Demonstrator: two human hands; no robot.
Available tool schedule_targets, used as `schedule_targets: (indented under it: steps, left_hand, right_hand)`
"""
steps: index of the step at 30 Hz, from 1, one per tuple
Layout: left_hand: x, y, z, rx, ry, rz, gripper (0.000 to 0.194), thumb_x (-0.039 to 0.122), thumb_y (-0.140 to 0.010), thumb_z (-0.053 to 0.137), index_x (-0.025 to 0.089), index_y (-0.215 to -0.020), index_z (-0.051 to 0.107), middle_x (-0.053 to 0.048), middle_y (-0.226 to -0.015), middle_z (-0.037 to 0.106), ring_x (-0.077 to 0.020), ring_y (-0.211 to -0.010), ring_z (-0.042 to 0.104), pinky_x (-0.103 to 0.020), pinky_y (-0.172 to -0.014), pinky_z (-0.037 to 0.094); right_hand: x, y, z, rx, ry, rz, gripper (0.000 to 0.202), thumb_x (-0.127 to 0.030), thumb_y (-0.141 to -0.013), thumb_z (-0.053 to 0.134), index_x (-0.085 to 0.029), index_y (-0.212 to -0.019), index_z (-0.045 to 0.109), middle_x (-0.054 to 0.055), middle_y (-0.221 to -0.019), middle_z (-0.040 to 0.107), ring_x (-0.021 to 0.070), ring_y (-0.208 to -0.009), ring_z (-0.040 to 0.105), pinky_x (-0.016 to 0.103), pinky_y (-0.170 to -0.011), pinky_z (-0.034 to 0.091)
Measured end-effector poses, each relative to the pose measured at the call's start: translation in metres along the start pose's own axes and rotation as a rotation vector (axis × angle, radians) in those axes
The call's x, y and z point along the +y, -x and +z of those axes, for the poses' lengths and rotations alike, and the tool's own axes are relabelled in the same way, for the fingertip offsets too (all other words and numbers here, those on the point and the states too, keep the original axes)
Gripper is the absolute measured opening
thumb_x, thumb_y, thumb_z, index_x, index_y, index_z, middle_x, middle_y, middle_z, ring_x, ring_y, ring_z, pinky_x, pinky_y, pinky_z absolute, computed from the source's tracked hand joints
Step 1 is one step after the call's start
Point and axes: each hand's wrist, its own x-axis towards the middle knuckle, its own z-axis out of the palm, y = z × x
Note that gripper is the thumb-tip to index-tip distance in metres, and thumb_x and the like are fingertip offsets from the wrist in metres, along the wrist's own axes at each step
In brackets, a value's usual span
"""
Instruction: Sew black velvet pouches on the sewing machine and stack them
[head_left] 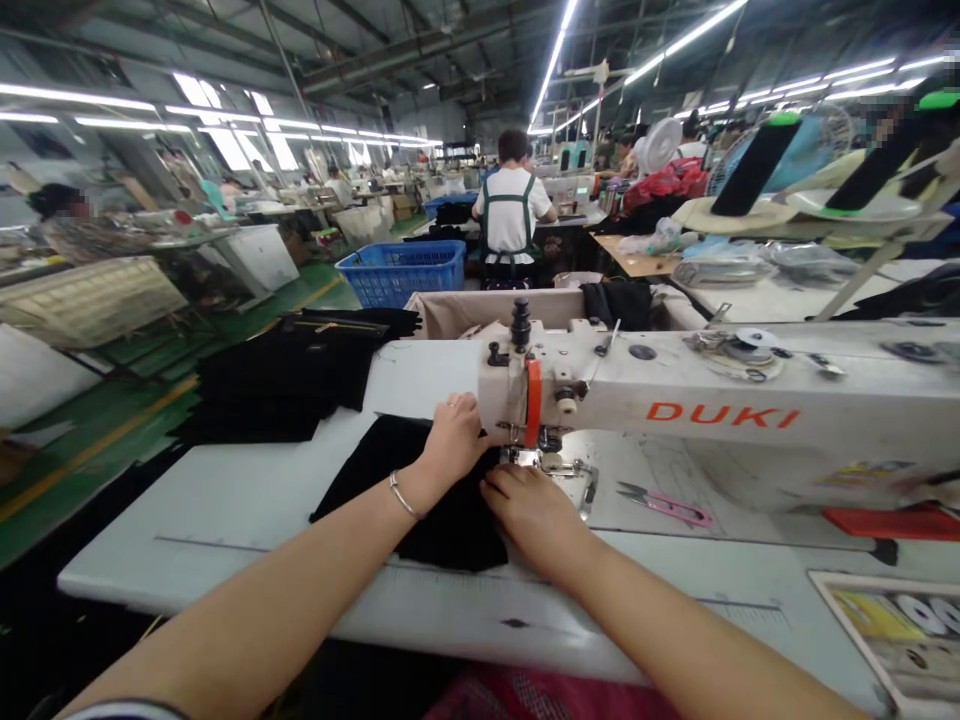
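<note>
The black cloth (457, 530) lies on the pale bench (225, 560), with its right edge by the metal foot (523, 457) of the sewing machine (720, 390). It seems to be put there so the machine can get at that edge. The left hand (456, 437) is at the far side of the cloth, with its fingers bent and its thumb poking out toward the foot. The right hand (536, 510) is on the near side, with its fingers curled close together at the edge. A hand on each side likely helps hold the cloth flat and straight. I cannot tell if the fingers of either hand pinch the cloth or just rest on it. A pile of black pieces (277, 380) sits at the far left, perhaps for easy reach. The pink snips (667, 503) lie off the cloth, maybe to be handy but out of the way
</note>
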Motion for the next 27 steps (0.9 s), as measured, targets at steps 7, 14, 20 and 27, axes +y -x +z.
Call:
schedule_targets:
  steps: [7, 14, 20, 27]
  left_hand:
    - [0.025, 0.032, 0.012, 0.07, 0.06, 0.13, 0.02, 0.019, -0.094, 0.058, 0.014, -0.113, 0.064, -0.011, -0.115, 0.066, -0.0247, -0.11, 0.062, -0.044, -0.097, 0.051]
    - [0.023, 0.069, 0.007, 0.042, 0.133, 0.289, 0.032, 0.015, -0.096, 0.052, 0.017, -0.128, 0.058, -0.008, -0.132, 0.062, -0.0202, -0.126, 0.054, -0.042, -0.11, 0.044]
    - [0.013, 0.067, 0.009, -0.002, 0.151, 0.328, 0.034, 0.018, -0.097, 0.052, 0.016, -0.131, 0.056, -0.008, -0.137, 0.059, -0.0212, -0.13, 0.051, -0.043, -0.113, 0.04]
    - [0.016, 0.066, 0.005, -0.007, 0.139, 0.326, 0.033, 0.017, -0.097, 0.05, 0.015, -0.13, 0.056, -0.01, -0.137, 0.059, -0.0227, -0.129, 0.052, -0.043, -0.111, 0.042]
  right_hand:
    - [0.01, 0.038, 0.001, 0.026, -0.016, -0.015, 0.037, -0.009, -0.089, 0.058, -0.007, -0.125, 0.06, 0.013, -0.119, 0.066, 0.0264, -0.116, 0.056, 0.04, -0.101, 0.048]
    - [0.004, 0.041, 0.003, 0.081, -0.018, -0.02, 0.038, -0.007, -0.087, 0.056, -0.002, -0.124, 0.059, 0.016, -0.118, 0.066, 0.0286, -0.115, 0.057, 0.044, -0.098, 0.051]
    - [-0.003, 0.039, 0.002, 0.105, 0.008, -0.014, 0.035, -0.007, -0.088, 0.055, -0.004, -0.122, 0.061, 0.015, -0.117, 0.067, 0.0277, -0.112, 0.058, 0.044, -0.095, 0.052]
    - [-0.001, 0.04, -0.002, 0.103, -0.018, -0.016, 0.036, -0.007, -0.088, 0.052, -0.003, -0.123, 0.061, 0.015, -0.118, 0.067, 0.0279, -0.112, 0.059, 0.042, -0.096, 0.051]
